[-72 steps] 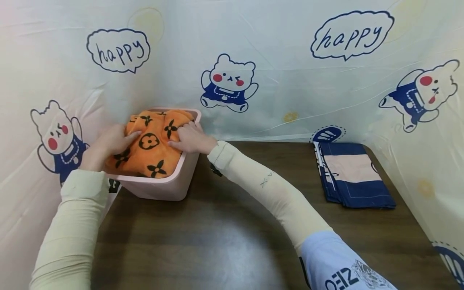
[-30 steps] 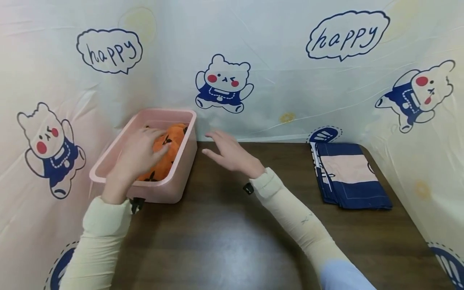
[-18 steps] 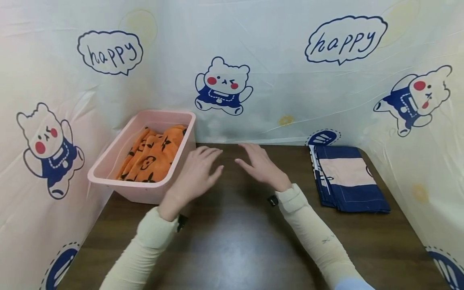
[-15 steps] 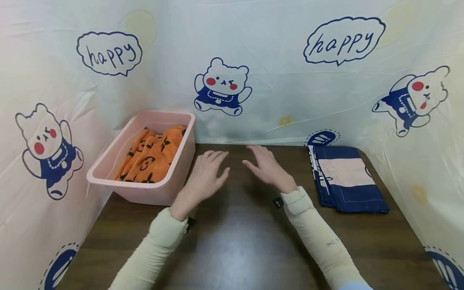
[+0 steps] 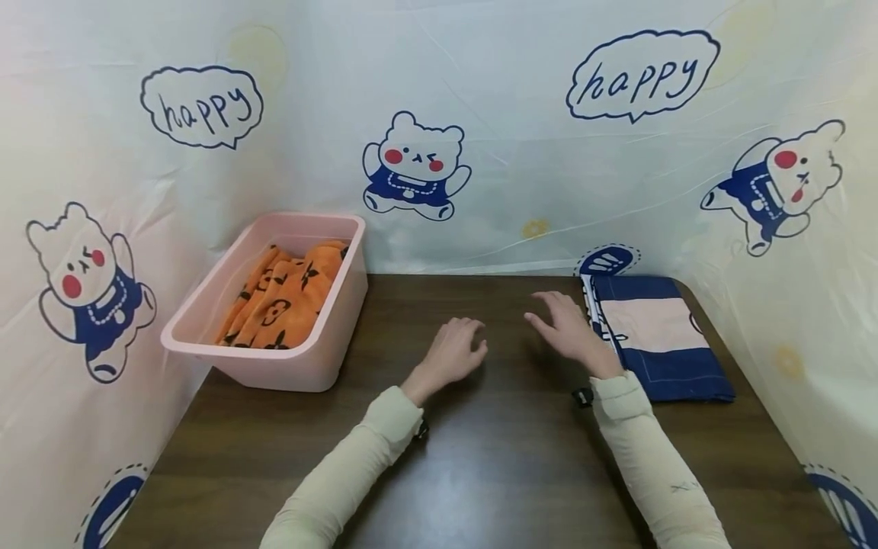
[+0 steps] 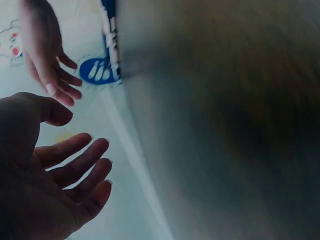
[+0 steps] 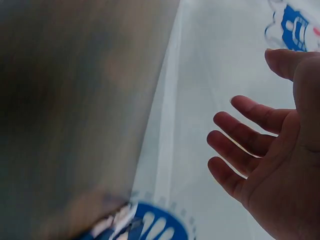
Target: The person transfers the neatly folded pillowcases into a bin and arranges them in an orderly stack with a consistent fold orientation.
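Note:
My left hand [image 5: 449, 356] hovers above the middle of the table with relaxed, slightly bent fingers and nothing in them; the left wrist view shows its palm bare. To its right, my right hand [image 5: 571, 332] is also unladen, thumb apart from the loosely bent fingers, just left of a folded cloth [image 5: 655, 324] in navy and pale pink. Part of the cloth's left edge is covered by that hand in the head view. An orange cloth [image 5: 295, 293] with dark flower prints lies bunched inside a pink plastic bin [image 5: 332, 335] at the table's far left.
The dark wooden table [image 5: 439, 473] is bordered by a pale printed sheet [image 5: 501, 175] at the back and both sides. The bin stands near the back left corner, the folded cloth close to the right edge.
Both hands have let go of the orange cloth, now lower in the bin, and moved right across the table. The right hand has come up beside the folded cloth, which stays put.

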### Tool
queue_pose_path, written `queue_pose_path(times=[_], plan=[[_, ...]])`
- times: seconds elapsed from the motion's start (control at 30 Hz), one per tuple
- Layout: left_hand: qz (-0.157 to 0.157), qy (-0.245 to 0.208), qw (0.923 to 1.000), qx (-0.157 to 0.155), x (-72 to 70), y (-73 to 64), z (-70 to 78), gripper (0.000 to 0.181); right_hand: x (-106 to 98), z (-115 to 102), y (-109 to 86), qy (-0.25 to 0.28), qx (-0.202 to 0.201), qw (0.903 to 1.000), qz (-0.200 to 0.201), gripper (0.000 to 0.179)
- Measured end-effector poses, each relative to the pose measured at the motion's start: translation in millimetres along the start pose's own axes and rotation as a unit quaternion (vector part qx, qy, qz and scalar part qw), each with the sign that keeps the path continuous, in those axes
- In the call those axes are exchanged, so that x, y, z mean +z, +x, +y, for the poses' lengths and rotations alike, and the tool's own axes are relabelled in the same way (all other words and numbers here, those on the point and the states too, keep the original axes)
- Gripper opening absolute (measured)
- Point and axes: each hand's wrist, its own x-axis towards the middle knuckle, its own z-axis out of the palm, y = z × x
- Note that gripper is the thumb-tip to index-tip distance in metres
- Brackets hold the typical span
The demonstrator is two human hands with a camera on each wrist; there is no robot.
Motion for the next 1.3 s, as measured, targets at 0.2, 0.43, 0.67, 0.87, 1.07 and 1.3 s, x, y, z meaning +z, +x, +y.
queue_pose_path(times=[0.2, 0.43, 0.67, 0.87, 1.07, 1.3], plan=[[-0.041, 0.018, 0.9989, 0.012, 23.8, 14.4, 17.8, 0.032, -16, 38, -24.2, -0.028, 0.023, 0.9993, 0.01, 0.056], [-0.046, 0.071, 0.996, 0.029, 43.5, 33.2, 36.0, 0.027, -35, 69, -52.1, -0.042, 0.035, 0.9984, 0.018, 0.053], [-0.048, 0.099, 0.9921, 0.059, 60.1, 53.2, 60.0, 0.015, -63, 90, -78.4, -0.049, 0.078, 0.9954, 0.026, 0.049], [-0.068, 0.081, 0.9926, 0.059, 72.3, 70.0, 81.7, 0.016, -83, 109, -93.5, -0.084, 0.095, 0.9914, 0.032, 0.049], [-0.08, 0.05, 0.9942, 0.051, 79.8, 78.6, 101.8, 0.023, -99, 130, -101.6, -0.116, 0.108, 0.9873, 0.018, 0.05], [-0.078, 0.025, 0.9947, 0.062, 89.1, 85.9, 114.3, 0.05, -110, 151, -103.6, -0.139, 0.122, 0.9827, 0.009, 0.051]])
